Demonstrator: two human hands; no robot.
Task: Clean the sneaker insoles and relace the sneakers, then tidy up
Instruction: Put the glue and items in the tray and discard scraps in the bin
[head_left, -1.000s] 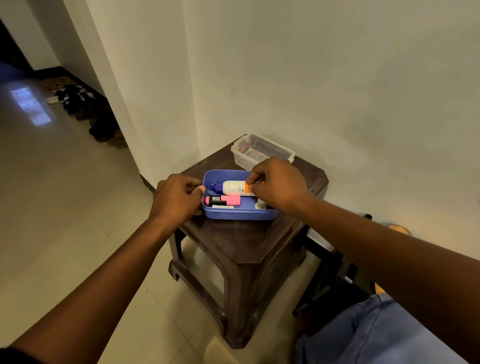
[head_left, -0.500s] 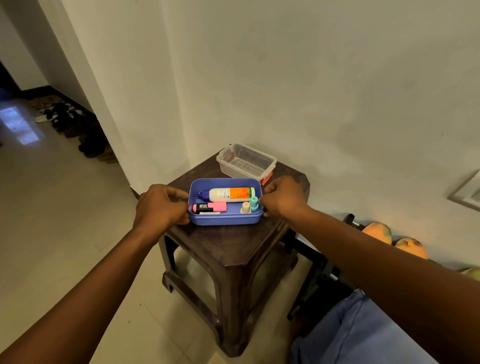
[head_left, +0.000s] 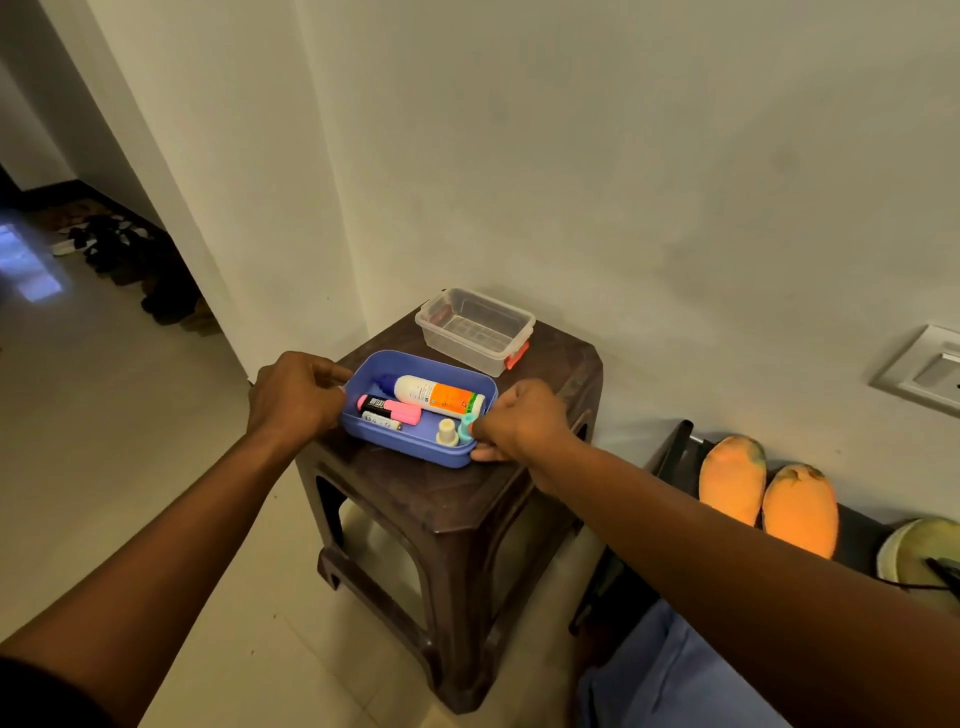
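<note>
Head view showed a blue tray (head_left: 363, 415) sitting on the near left part of a dark brown stool (head_left: 467, 499), its long axis running from the stool's left edge toward the right edge, tilted a little so that the right end lay nearer the person. The left hand (head_left: 293, 397) gripped the tray's left short end, fingers curled over the rim, and the right hand (head_left: 522, 423) pinched the right short end, thumb under the lip and fingers bent over the top. So the tray lay directly between the two hands, each as near to its own end as the other (neither arm had an advantage), and any lift would probably have to rise evenly from both ends. Inside it a white and orange bottle (head_left: 436, 397) lay lengthwise along the far wall, a pink marker (head_left: 392, 408) and a battery (head_left: 382, 420) lay parallel beside it, and two small caps (head_left: 448, 431) stood near the right end; tipping along the long axis could have sent them rolling. An empty clear container (head_left: 475, 330) stood at the stool's far edge, just behind the tray and apart from it. No sneakers or insoles could be identified for certain, which suggested the tidying stage.
</note>
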